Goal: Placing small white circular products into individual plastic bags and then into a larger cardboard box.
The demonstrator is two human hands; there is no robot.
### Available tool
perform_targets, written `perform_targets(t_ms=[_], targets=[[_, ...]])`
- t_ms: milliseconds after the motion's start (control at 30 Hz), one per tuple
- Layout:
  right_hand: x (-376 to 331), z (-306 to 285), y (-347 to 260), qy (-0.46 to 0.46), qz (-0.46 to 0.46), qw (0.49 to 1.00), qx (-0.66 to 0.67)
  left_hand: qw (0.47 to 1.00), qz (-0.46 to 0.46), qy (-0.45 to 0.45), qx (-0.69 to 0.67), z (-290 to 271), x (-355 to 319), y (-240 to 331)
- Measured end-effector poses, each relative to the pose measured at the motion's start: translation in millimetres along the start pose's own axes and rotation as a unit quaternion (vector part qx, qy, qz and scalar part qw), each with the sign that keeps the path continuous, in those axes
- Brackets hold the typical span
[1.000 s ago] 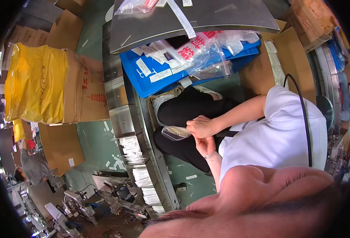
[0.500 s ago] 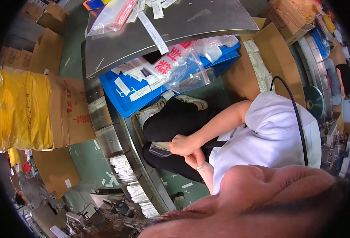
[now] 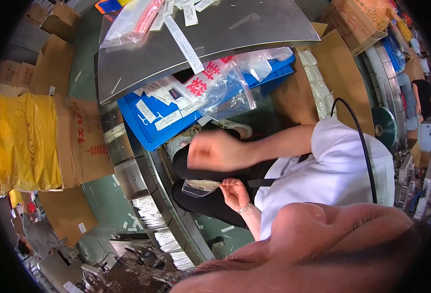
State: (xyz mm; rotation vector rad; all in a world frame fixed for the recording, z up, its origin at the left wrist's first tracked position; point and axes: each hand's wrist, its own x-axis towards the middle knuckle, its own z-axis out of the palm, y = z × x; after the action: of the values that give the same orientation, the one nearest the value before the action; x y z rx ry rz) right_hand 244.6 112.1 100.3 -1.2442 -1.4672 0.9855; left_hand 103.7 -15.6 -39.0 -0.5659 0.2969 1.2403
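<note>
My left hand (image 3: 235, 192), with a thin bracelet on its wrist, pinches a small clear plastic bag (image 3: 201, 186) lying on my black-trousered lap. My right hand (image 3: 215, 149) hovers above the lap as a closed fist, blurred by motion, and nothing shows in it. Its bare forearm runs back to my white sleeve (image 3: 333, 146). Just beyond it is a blue plastic crate (image 3: 142, 132) holding clear bags and paper labels, under the edge of a grey metal worktable (image 3: 235, 34).
An open cardboard box lined with a yellow bag (image 3: 25, 141) stands at the left. Metal drawers and stacks of white slips (image 3: 147, 210) run along the table's side. More cardboard boxes (image 3: 357, 19) and a tape roll (image 3: 384, 127) lie at the right. Another person's arm (image 3: 423, 97) shows far right.
Both hands were together on my lap. My right hand has lifted away up and to the left as a fist, while my left hand stays low holding the clear bag.
</note>
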Motion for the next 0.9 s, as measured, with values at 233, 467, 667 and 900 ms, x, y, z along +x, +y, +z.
perform_targets(t_ms=[233, 467, 667, 900], targets=[[68.1, -90.9, 5.3, 0.269, 0.17, 0.897, 0.307, 0.999, -0.004, 0.037, -0.014, 5.2, 4.9, -1.5], [115.6, -36.3, 14.1, 0.279, 0.174, 0.865, 0.378, 0.999, -0.02, 0.017, -0.036, 1.7, 5.3, 0.8], [174.1, 27.5, 0.2, 0.159, 0.191, 0.823, 0.511, 0.999, 0.015, 0.046, 0.013, 0.3, 1.5, 2.6], [125.0, 101.9, 26.3, -0.098, 0.052, 0.98, 0.166, 0.999, 0.015, 0.032, 0.004, 2.1, 3.0, 3.4]])
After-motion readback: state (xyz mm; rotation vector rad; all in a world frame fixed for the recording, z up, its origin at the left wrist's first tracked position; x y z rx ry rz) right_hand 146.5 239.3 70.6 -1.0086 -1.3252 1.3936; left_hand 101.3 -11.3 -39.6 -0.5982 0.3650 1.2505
